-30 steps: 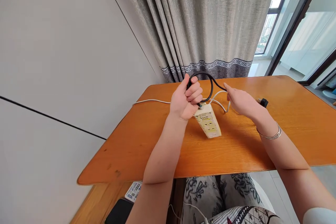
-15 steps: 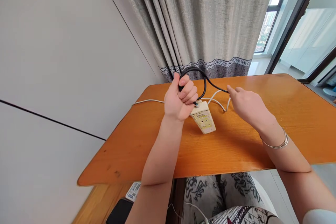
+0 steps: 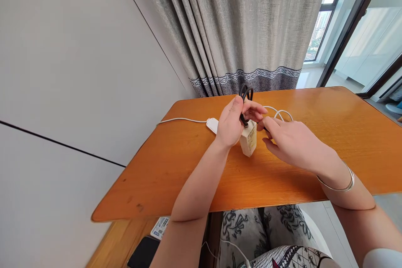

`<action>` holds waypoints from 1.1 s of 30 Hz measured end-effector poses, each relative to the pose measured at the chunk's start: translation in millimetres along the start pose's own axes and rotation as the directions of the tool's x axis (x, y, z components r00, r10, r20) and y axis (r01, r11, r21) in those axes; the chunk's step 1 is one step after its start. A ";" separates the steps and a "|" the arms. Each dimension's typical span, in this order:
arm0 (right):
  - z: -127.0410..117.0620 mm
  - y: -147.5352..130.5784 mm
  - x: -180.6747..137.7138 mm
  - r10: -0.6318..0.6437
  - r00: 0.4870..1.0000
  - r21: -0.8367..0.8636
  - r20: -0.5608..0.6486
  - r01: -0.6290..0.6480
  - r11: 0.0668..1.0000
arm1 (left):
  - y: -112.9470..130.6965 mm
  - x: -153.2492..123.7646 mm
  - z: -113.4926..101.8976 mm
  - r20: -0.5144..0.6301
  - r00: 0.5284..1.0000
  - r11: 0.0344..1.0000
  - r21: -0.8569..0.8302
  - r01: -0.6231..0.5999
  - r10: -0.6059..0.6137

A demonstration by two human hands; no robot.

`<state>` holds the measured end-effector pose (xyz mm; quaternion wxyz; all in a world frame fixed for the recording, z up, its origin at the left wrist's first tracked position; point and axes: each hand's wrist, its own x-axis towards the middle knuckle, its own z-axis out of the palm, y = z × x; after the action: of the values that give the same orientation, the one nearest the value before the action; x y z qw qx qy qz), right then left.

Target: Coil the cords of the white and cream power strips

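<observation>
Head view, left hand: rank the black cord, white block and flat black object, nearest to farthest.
From the left hand:
1. Black cord: nearest, in its grip.
2. White block: just left of the hand, on the table.
3. Flat black object: farthest, lower left, past the table's near edge.

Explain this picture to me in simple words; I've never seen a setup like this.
There is no machine here: these are a person's bare hands, seen from a camera worn on the head, looking forward and down. The left hand holds a looped black cord above a cream power strip. The right hand pinches something dark, mostly hidden by its fingers. On the wooden table lies a white cable, joined to a white piece partly behind the left hand.
</observation>
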<state>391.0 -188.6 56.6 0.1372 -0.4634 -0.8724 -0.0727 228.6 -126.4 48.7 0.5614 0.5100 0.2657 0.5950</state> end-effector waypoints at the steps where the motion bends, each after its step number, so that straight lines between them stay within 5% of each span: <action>1: -1.0 0.5 -1.7 -0.009 1.000 0.059 -0.015 0.009 0.998 | -3.3 -1.0 0.0 0.025 0.999 0.999 0.035 -0.038 0.038; 7: -11.9 9.5 -1.8 -0.094 0.995 0.399 0.040 0.070 0.914 | -13.3 -6.2 -5.6 0.252 0.952 0.926 0.290 -0.243 0.171; 14: -25.8 31.8 -5.2 -0.077 0.997 0.583 -0.003 0.064 0.810 | -13.0 1.4 -16.7 0.231 0.954 0.847 0.451 -0.281 0.193; 18: -30.0 41.4 -9.9 -0.106 0.994 0.526 -0.022 0.102 0.845 | -7.5 7.3 -16.6 0.134 0.986 0.946 0.297 -0.134 0.098; 21: -20.0 42.1 -1.2 0.011 0.956 0.427 -0.293 0.120 0.896 | -0.6 6.1 -12.2 0.175 0.980 0.989 0.126 0.075 -0.097; 25: 6.4 40.6 20.5 0.077 0.836 0.269 -0.543 0.086 0.959 | 6.3 0.1 -4.4 0.306 0.901 0.936 -0.076 0.344 -0.306; 33: 23.9 39.8 34.1 -0.053 0.903 0.044 -0.426 0.080 0.996 | 4.4 -1.4 -0.1 0.402 0.795 0.795 -0.220 0.565 -0.454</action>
<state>401.7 -133.3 44.3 0.3348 -0.4021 -0.8388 -0.1500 226.6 -128.6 52.1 0.8154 0.4087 0.1944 0.3609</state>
